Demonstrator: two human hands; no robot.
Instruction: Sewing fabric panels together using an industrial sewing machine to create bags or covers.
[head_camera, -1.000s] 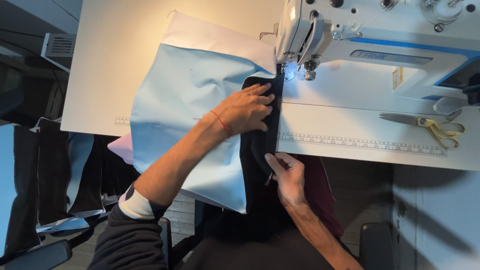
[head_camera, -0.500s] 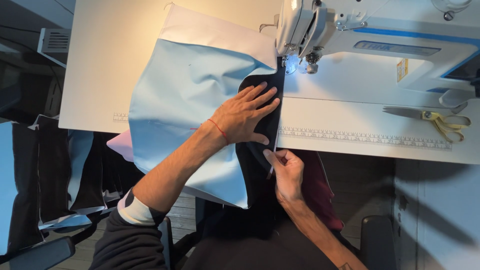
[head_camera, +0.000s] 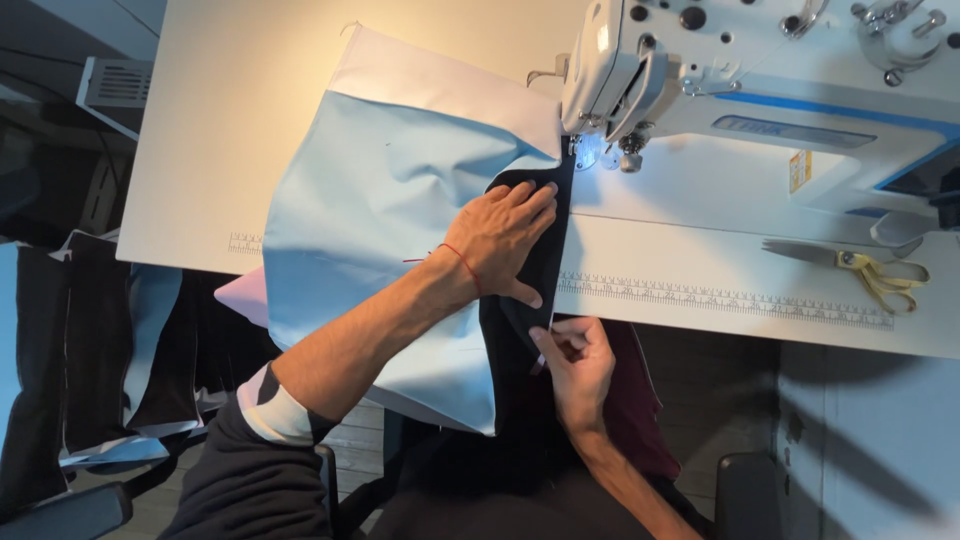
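Observation:
My left hand (head_camera: 505, 240) lies flat, fingers spread, on a black fabric strip (head_camera: 548, 262) and the light blue fabric (head_camera: 380, 210) beside it. The strip runs up to the needle (head_camera: 583, 155) of a white sewing machine (head_camera: 740, 70), lit by its lamp. My right hand (head_camera: 572, 358) pinches the lower end of the black strip at the table's front edge. A white fabric panel (head_camera: 440, 85) joins the blue one at the far side. A red thread circles my left wrist.
Yellow-handled scissors (head_camera: 860, 268) lie on the white table (head_camera: 220, 120) at the right, near a printed ruler strip (head_camera: 720, 298). More blue and black fabric pieces (head_camera: 90, 340) hang at the left, below the table edge.
Both hands and the black strip have shifted slightly toward the needle. My left fingers now lie closer to the presser foot.

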